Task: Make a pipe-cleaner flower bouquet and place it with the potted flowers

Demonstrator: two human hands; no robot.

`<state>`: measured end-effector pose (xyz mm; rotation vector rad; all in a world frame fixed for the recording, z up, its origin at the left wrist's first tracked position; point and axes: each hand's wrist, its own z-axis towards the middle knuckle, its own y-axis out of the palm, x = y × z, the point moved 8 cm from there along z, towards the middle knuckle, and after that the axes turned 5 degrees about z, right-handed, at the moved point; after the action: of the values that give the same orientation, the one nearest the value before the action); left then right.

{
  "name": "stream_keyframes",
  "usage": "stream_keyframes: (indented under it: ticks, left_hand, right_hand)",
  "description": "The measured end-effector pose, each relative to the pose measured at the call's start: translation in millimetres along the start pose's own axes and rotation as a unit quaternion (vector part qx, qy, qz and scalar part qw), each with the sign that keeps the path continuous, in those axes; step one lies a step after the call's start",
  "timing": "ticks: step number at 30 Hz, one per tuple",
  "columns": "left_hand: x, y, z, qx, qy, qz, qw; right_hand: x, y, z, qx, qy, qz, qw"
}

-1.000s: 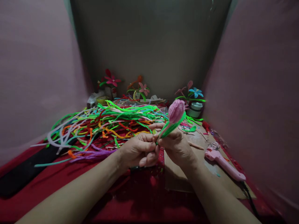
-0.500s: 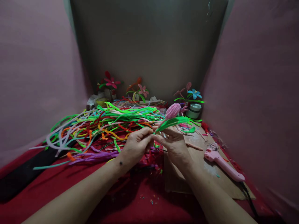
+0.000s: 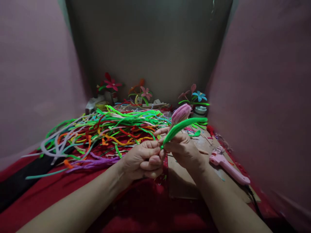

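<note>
A pink fuzzy bud (image 3: 181, 114) rises above my hands, with a long green leaf (image 3: 186, 124) curving up and to the right beside it. My left hand (image 3: 145, 159) is closed, its fingertips pinching the flower's stem at the leaf's base. My right hand (image 3: 183, 147) is closed round the lower part of the leaf and stem, touching my left fingertips. The stem itself is mostly hidden by the fingers.
A heap of coloured pipe cleaners (image 3: 131, 121) covers the left and middle of the red cloth (image 3: 60, 197). On cardboard (image 3: 181, 181) at the right lies a pink glue gun (image 3: 229, 168). Finished flowers (image 3: 199, 95) and a jar (image 3: 200, 111) stand at the back.
The leaf has turned and now arches further right. My left hand has rolled so its curled fingers show, and my right fingers have closed over the leaf's base. The view has shifted slightly.
</note>
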<state>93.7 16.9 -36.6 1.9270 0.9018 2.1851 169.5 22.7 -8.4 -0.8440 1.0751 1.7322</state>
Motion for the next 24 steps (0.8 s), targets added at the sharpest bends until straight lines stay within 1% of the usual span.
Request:
stream_keyframes:
  ticks: [1, 2, 3, 4, 5, 6, 7, 8, 9, 12, 14, 16, 18, 21, 23, 24]
  left_hand:
    - [3, -5.2, 1, 0.037, 0.014, 0.058, 0.998]
    - [10, -12.1, 0, 0.09, 0.04, 0.138, 0.986]
    - [18, -18.8, -2, 0.151, 0.072, 0.231, 0.959]
    - [28, -23.3, -6, 0.211, 0.107, 0.324, 0.916]
    - [38, -24.9, -11, 0.262, 0.143, 0.405, 0.864]
    - [44, -24.6, -15, 0.296, 0.168, 0.461, 0.819]
    - [47, -24.9, -18, 0.316, 0.18, 0.488, 0.793]
    - [46, -27.2, -18, 0.322, 0.173, 0.488, 0.793]
    - [43, -30.8, -16, 0.317, 0.153, 0.466, 0.812]
    - [30, -38.9, -8, 0.277, 0.092, 0.331, 0.898]
    - [26, -38.4, -4, 0.245, 0.083, 0.246, 0.934]
    - [24, -35.4, -1, 0.212, 0.084, 0.18, 0.957]
    - [18, -31.2, 1, 0.172, 0.077, 0.124, 0.974]
    - [6, -21.6, 3, 0.086, 0.046, 0.043, 0.994]
    - [0, -15.6, 2, 0.034, 0.024, 0.006, 0.999]
    - [-1, -13.9, 2, 0.019, 0.018, 0.005, 1.0]
  right_hand:
    - [3, -3, 1, 0.027, 0.0, 0.015, 1.0]
    - [6, -6, 2, 0.06, -0.006, 0.021, 0.998]
    - [9, -10, 2, 0.094, -0.014, 0.019, 0.995]
    - [12, -13, 3, 0.122, -0.019, 0.014, 0.992]
    - [15, -16, 3, 0.144, -0.024, 0.009, 0.989]
    - [18, -17, 4, 0.154, -0.024, 0.009, 0.988]
    - [21, -17, 4, 0.156, -0.021, 0.01, 0.988]
    - [23, -16, 5, 0.152, -0.016, 0.015, 0.988]
    - [25, -16, 6, 0.143, -0.01, 0.018, 0.989]
    - [24, -14, 7, 0.108, -0.002, -0.007, 0.994]
    - [19, -14, 8, 0.091, -0.006, -0.043, 0.995]
    - [12, -16, 7, 0.088, -0.014, -0.065, 0.994]
    - [5, -16, 6, 0.084, -0.024, -0.064, 0.994]
    - [5, -8, 5, 0.03, -0.01, -0.035, 0.999]
    - [9, -1, 4, -0.014, 0.003, -0.008, 1.0]
    - [11, 1, 3, -0.023, 0.003, 0.006, 1.0]
